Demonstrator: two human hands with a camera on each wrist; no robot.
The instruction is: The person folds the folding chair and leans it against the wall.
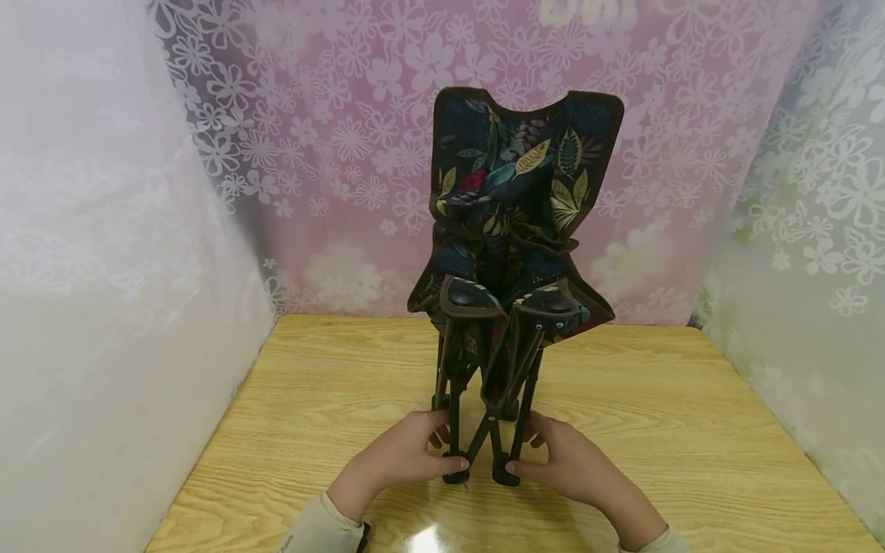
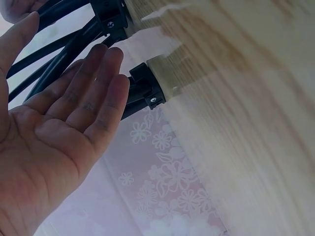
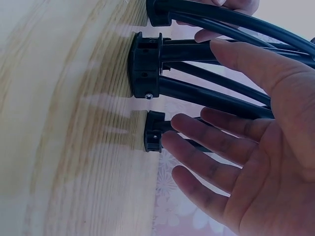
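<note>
Chair (image 1: 508,253), folded up and standing on its feet mid-bench, both hands down at the legs.

Looks like a small camping-type folder w/ a soft leaf-print fabric seat/back, brown edging, thin black tube legs (image 1: 492,399) crossing in an X, and chunky plastic feet (image 3: 145,71) w/ screws. Prob light but top-heavy and wobbly when closed, the fabric flops so no use holding there imo; the stiff tubes near the feet are the place to grab, though smooth tube could be a bit slippery. Left hand (image 1: 404,453) and right hand (image 1: 570,461) sit either side of the front legs, fingers straight and apart, fingertips touching the tubes, not wrapped round anything. Bench (image 1: 691,430) is pale wood grain w/ a glossy top, so the feet may slide. Floral lace curtain (image 1: 332,138) all around.
</note>
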